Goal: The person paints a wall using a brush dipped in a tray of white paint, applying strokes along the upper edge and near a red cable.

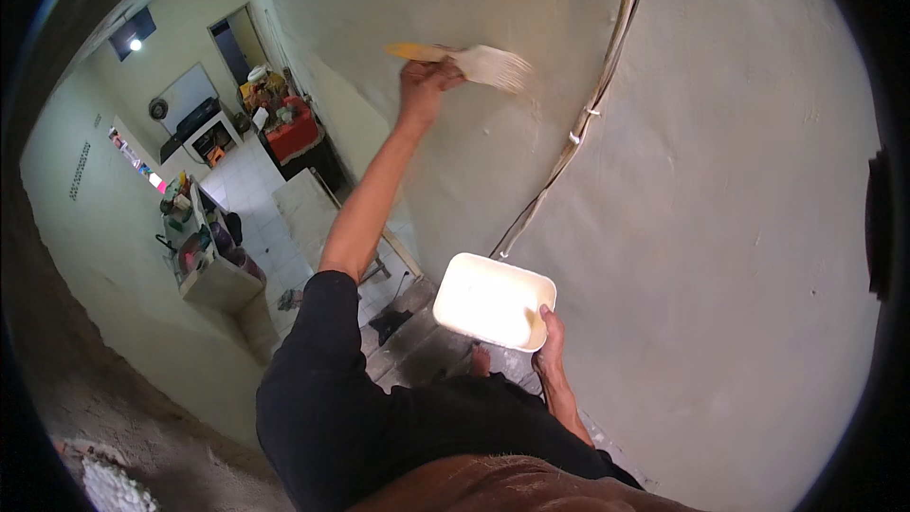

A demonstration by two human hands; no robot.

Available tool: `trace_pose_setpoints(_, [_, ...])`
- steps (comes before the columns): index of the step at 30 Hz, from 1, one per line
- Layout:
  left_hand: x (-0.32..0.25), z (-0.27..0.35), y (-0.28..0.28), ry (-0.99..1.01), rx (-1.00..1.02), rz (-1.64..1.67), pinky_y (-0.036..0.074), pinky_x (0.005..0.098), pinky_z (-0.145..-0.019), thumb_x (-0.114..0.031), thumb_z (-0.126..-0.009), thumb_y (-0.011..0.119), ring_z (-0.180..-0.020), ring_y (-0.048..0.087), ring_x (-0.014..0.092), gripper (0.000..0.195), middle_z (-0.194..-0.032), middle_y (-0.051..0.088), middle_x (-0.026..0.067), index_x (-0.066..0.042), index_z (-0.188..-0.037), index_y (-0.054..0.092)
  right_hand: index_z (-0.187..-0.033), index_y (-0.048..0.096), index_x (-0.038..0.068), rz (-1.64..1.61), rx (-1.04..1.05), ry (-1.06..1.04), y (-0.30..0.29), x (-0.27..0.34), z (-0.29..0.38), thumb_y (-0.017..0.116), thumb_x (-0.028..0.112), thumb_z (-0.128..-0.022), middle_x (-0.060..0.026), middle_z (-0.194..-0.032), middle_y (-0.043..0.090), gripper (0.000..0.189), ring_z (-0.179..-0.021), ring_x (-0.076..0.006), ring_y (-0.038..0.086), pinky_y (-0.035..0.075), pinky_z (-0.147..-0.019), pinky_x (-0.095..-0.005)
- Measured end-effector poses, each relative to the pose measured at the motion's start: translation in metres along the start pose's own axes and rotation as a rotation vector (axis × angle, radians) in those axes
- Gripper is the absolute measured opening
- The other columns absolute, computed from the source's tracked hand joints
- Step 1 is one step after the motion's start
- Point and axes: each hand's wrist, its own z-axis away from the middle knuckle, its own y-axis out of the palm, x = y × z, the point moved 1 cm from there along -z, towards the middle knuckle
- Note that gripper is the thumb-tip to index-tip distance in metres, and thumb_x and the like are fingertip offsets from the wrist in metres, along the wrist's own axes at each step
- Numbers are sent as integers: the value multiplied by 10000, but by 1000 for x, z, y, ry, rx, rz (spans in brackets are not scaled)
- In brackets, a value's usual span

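Note:
My left hand [430, 78] is raised against the grey-green wall [711, 242] and grips a wide brush [490, 67] near the base of its yellow handle. The pale bristles point right, at the wall; blur hides whether they touch it. Lower down, my right hand [551, 345] holds a white rectangular tub [494, 302] by its right end, with the thumb at the rim. Glare inside the tub hides what it holds. A bundle of cables [604, 78], tied with white clips, runs down the wall between the brush and the wall's right part.
Steps [419, 341] lie below me, with a bare foot [481, 359] on them. Down to the left are a board-like table [306, 210], a counter [220, 284] with basins and vessels, and a red-covered table [291, 131] with things on it. A rough wall edge [142, 398] curves at lower left.

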Motion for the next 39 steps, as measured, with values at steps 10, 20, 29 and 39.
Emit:
trace_pose_setpoints(10, [35,-91,-125,656,-646,-189,553,321,-798,39,-878,576,-907,645,190,121,-968,657,87,31,-985,631,-1137,553,-54,-57,-46,-22,-8,3,1,547,326,-919,-106,-985,635,439,-871,-175,620,487,-776,-290])
trace_pose_setpoints(20, [15,45,38,444,-387,-464,537,302,-830,-30,-911,631,-920,646,175,155,-1042,671,92,69,-1031,628,-1108,565,-49,-52,-29,-23,-2,1,-4,536,340,-926,-101,-982,638,430,-840,-170,629,496,-751,-291])
trace_pose_setpoints(29, [-21,108,102,120,-6,204,559,307,-832,-26,-908,634,-914,661,161,166,-1003,692,111,62,-1048,623,-1100,565,-48,-40,-10,-9,7,3,2,556,366,-916,-93,-965,634,453,-847,-170,619,488,-760,-293])
trace_pose_setpoints(39, [-58,25,65,5,564,-89,550,308,-837,-46,-900,647,-928,661,165,209,-998,692,94,32,-1093,623,-1102,565,-60,-46,-71,-32,-2,2,1,546,383,-918,-110,-972,641,480,-843,-179,625,489,-754,-301])
